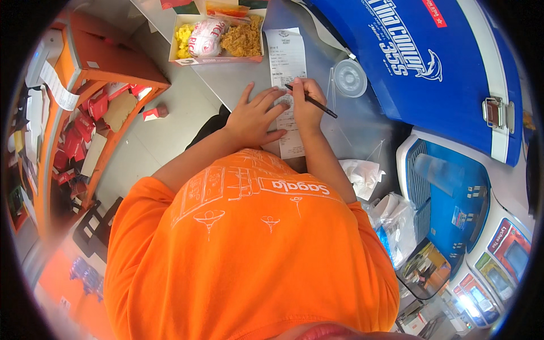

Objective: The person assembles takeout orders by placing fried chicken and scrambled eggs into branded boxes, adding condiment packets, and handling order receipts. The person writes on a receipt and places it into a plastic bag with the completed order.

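A long printed receipt (288, 54) lies lengthwise on the metal counter in front of me. My right hand (306, 105) is closed around a black pen (321, 106), its tip pointing left at the receipt's middle. Flat beside it, my left hand (256, 116) rests with fingers spread, its fingertips over the receipt's left edge. Beyond my hands stands an open food box (218, 59) holding a paper-wrapped bundle (207, 38), fried chicken (242, 41) and yellow scrambled-looking pieces (183, 39).
A clear round lid (349, 78) sits right of the pen, beside a big blue cooler box (419, 62). Crumpled white paper (362, 177) and a plastic bag of cups (396, 226) lie near my right elbow, by a blue drink dispenser (442, 192). An orange shelf (122, 122) with red boxes stands left.
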`<action>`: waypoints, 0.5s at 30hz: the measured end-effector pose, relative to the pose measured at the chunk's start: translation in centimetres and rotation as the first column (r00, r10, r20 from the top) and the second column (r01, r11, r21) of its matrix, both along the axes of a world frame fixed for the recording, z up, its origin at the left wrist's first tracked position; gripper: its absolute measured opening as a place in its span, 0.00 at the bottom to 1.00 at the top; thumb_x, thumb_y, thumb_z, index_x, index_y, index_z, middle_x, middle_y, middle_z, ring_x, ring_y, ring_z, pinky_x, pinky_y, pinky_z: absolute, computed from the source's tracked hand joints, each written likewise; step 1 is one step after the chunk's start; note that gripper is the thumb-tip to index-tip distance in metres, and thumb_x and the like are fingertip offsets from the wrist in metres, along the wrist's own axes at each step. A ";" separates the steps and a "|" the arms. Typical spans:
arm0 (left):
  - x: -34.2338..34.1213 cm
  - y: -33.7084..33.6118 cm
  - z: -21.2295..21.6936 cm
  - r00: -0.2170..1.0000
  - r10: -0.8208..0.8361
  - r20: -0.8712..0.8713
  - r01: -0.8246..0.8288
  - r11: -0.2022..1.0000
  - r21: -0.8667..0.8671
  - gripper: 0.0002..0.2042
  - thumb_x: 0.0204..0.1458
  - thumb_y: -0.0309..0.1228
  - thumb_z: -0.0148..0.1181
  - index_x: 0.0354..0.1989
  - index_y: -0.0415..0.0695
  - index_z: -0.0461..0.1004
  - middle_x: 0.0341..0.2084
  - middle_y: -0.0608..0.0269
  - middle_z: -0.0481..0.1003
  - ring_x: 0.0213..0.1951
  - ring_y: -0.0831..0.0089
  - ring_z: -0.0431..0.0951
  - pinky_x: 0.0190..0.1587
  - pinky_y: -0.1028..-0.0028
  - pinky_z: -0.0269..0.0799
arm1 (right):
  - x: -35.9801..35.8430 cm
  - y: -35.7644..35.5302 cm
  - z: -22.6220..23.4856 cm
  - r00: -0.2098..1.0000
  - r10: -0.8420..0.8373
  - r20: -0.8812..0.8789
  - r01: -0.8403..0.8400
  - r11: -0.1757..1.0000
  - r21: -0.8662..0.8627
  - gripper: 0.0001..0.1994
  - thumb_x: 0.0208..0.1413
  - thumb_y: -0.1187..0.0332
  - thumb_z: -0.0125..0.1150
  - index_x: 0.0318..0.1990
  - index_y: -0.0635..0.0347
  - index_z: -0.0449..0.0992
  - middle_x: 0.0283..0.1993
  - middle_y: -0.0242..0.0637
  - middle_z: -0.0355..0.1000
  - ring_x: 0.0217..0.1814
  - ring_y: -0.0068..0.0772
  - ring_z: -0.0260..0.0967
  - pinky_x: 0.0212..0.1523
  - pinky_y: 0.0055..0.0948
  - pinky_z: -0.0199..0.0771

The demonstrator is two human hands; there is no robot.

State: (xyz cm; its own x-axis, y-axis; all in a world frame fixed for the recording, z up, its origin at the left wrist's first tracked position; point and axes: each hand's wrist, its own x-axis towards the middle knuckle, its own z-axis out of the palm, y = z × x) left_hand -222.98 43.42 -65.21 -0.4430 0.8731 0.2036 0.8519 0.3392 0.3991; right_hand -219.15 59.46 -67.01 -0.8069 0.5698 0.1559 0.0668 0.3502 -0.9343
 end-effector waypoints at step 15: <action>-0.5 0.4 -0.3 1.000 -0.001 -0.007 0.001 1.000 0.013 0.24 0.45 0.49 0.61 0.49 0.52 0.68 0.57 0.63 0.64 0.63 0.67 0.59 0.63 0.42 0.45 | -0.9 0.4 -0.7 0.984 -0.173 -0.029 0.173 0.932 0.318 0.07 0.56 0.71 0.57 0.29 0.65 0.73 0.26 0.38 0.73 0.26 0.25 0.70 0.29 0.24 0.69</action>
State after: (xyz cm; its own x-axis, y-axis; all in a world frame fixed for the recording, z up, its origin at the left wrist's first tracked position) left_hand -223.49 43.83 -65.55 -0.4404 0.8709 0.2180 0.8552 0.3331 0.3971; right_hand -220.07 59.91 -67.69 -0.6999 0.6212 0.3526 0.1525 0.6123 -0.7758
